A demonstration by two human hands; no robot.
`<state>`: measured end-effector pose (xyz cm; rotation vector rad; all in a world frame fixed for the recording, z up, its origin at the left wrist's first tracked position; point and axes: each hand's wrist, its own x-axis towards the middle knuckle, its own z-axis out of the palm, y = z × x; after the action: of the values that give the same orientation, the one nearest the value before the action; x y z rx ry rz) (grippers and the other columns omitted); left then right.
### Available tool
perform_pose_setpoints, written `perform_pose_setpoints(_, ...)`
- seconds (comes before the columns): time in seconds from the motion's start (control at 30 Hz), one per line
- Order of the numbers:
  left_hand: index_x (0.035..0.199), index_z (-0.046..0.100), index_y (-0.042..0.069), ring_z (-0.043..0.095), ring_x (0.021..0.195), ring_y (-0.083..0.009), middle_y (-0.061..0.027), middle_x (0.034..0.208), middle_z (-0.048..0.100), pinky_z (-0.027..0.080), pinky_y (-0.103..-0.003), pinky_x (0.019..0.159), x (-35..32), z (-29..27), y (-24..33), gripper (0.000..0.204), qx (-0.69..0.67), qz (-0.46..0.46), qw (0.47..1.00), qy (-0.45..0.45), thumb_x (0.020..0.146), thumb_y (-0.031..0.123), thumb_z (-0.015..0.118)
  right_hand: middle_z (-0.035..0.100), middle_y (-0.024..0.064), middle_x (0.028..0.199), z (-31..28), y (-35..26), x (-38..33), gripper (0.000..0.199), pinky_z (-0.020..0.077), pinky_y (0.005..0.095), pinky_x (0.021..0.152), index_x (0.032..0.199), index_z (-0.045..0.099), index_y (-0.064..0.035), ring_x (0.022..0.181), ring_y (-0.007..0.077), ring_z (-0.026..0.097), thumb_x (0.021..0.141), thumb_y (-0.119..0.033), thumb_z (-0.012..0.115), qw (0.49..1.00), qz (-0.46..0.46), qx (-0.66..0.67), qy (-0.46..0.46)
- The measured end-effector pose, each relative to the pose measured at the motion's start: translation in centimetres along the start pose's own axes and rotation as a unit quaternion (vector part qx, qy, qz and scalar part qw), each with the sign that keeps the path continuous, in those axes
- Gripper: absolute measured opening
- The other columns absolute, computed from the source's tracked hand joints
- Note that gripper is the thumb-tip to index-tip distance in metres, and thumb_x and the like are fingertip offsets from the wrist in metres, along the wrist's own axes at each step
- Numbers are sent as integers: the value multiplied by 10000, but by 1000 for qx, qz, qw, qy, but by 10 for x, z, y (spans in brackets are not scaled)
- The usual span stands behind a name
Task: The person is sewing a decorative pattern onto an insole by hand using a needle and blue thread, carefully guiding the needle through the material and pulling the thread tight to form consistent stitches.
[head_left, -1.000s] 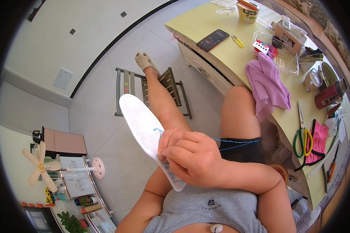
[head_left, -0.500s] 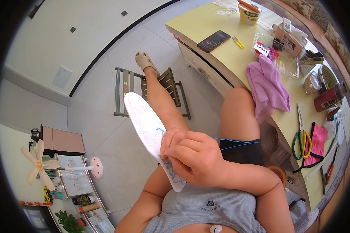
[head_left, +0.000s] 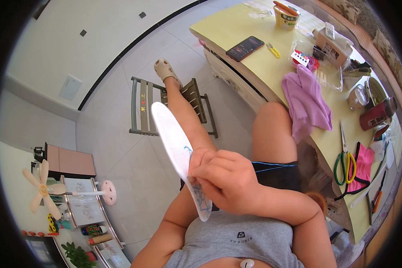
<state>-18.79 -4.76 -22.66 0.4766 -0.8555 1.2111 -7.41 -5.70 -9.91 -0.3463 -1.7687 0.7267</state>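
Observation:
A white insole [head_left: 172, 138] stands tilted over my lap, seen partly edge-on, with blue stitching on its lower end and a small blue patch near its middle. My left hand [head_left: 201, 158] grips its right side; most of that hand is hidden behind my right hand [head_left: 230, 181]. The right thumb and fingers are pinched together at the insole's edge, and whatever tiny thing they hold is too small to make out. From behind the right hand, blue thread [head_left: 274, 165] stretches to the right across my black shorts.
Along the right runs a yellow-topped table [head_left: 219, 29] with a purple cloth [head_left: 306, 100] hanging over its edge. Scissors [head_left: 344, 161], a pink fabric piece [head_left: 361, 165], a phone [head_left: 245, 48], small yellow snips [head_left: 273, 50] and a clear box [head_left: 330, 71] lie there. A folding stool [head_left: 143, 107] stands ahead.
The insole has turned more edge-on, and its upper tip has shifted right. Both hands have moved slightly right with it. The blue thread strands lie a little lower.

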Motion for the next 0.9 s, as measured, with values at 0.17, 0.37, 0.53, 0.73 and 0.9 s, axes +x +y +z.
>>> perform_pose_setpoints(0.17,1024,622,-14,633,728,-172,-85,896,660,540,-268,653,44,71,-7,237,304,-78,854,414,806,79,622,635,66,802,-27,16,-19,98,480,265,650,949,638,-13,730,144,611,859,25,635,965,235,113,-14)
perform_pose_setpoints(0.37,1098,613,-8,671,823,-150,-84,976,689,561,-274,740,57,86,-20,299,436,-95,756,480,802,27,645,626,21,953,-41,39,-51,110,480,235,784,1002,582,-5,871,89,585,960,-105,598,839,405,363,26)
perform_pose_setpoints(0.53,1078,622,-16,668,826,-135,-77,967,693,554,-271,744,54,86,-19,281,468,-110,736,477,808,44,675,622,19,955,-38,48,-64,96,487,243,790,1011,587,-5,868,88,584,956,-83,597,852,394,343,27)
perform_pose_setpoints(0.73,1075,620,-23,667,822,-126,-73,972,694,553,-266,739,53,88,-20,284,492,-105,723,473,807,46,683,639,53,1021,-35,42,-54,95,502,291,849,1007,592,-3,932,129,612,930,-54,617,851,372,364,66)
perform_pose_setpoints(0.9,1042,606,-6,620,768,-136,-63,871,646,517,-260,693,44,74,-14,252,331,-119,792,499,807,80,640,620,51,962,-32,36,-47,64,513,276,754,964,606,-1,835,135,610,904,-4,626,855,344,380,73)
